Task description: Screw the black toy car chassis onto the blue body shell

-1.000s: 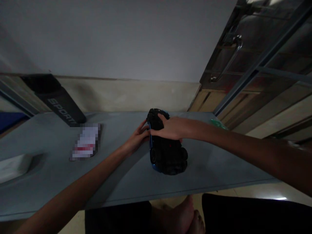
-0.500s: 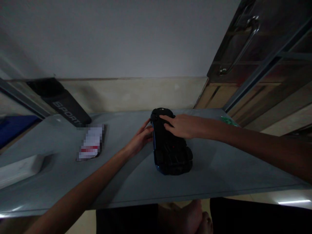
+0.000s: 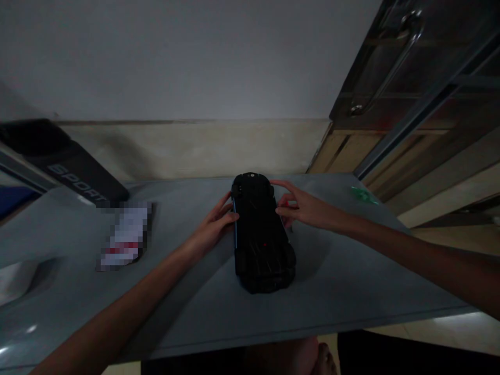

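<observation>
The right hand point(image 3: 302, 208) has slid off the top of the black toy car point(image 3: 261, 234), which lies lengthwise in the middle of the desk point(image 3: 351, 271). From left: a black SPORT box point(image 3: 74, 177), a blurred card point(image 3: 123, 237), the left hand point(image 3: 213, 226), open, fingers flat against the car's left side; the right hand, fingers spread loose, fingertips touching its right side.

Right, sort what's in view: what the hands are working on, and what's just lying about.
In hand: toy car on the grey table; left hand at its left side, right hand at its right.
Lying about: black bag, blurred packet, white box, green scrap.
</observation>
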`<control>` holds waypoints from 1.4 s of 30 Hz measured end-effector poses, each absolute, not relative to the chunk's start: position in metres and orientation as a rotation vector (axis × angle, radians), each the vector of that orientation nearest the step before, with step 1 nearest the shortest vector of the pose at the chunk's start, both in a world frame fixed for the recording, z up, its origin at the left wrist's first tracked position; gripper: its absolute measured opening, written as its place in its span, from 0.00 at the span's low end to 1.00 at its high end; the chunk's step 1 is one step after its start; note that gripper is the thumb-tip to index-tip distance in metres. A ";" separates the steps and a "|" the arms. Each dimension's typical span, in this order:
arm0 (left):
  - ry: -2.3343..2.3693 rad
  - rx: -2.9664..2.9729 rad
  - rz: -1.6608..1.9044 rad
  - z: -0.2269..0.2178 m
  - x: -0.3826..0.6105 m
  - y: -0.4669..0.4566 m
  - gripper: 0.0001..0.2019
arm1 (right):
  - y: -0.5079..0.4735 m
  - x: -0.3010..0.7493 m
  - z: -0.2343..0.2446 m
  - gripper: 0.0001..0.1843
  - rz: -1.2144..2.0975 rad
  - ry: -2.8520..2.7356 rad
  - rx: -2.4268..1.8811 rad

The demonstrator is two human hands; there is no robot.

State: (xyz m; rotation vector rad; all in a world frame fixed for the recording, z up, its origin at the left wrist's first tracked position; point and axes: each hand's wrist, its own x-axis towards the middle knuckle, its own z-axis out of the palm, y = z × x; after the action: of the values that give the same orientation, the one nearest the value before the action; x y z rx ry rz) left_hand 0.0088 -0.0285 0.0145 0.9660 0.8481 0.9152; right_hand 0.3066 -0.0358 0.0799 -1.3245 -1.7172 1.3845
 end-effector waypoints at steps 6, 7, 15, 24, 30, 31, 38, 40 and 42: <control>0.821 1.003 0.877 0.014 -0.002 -0.024 0.40 | -0.037 0.324 0.073 0.17 0.952 -1.965 -1.471; 0.815 1.009 0.868 0.014 -0.003 -0.022 0.40 | -0.037 0.328 0.071 0.11 0.871 -2.058 -1.479; 0.893 1.028 0.830 0.022 -0.010 -0.020 0.41 | -0.049 0.332 0.076 0.09 0.346 -2.522 -1.603; 0.790 1.027 0.825 0.015 -0.013 -0.017 0.39 | -0.032 0.317 0.087 0.13 0.155 -2.662 -1.574; 0.797 1.025 0.822 0.009 -0.014 -0.014 0.42 | -0.027 0.313 0.086 0.10 0.112 -2.751 -1.559; 0.799 1.017 0.825 0.008 -0.013 -0.014 0.42 | -0.027 0.313 0.086 0.09 0.109 -2.749 -1.565; 0.761 1.008 0.832 0.005 -0.012 -0.013 0.41 | -0.022 0.320 0.081 0.11 0.160 -2.696 -1.568; 0.766 1.008 0.827 0.006 -0.012 -0.013 0.40 | -0.022 0.322 0.079 0.13 0.185 -2.685 -1.563; 0.768 1.007 0.827 0.005 -0.013 -0.013 0.39 | -0.020 0.324 0.078 0.13 0.179 -2.696 -1.557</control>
State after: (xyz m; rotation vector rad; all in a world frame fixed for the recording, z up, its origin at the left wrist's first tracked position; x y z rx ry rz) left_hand -0.0131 -0.0131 0.0053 1.0068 0.7677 0.8268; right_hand 0.3241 -0.0204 0.0775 -1.5570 -2.6957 0.1788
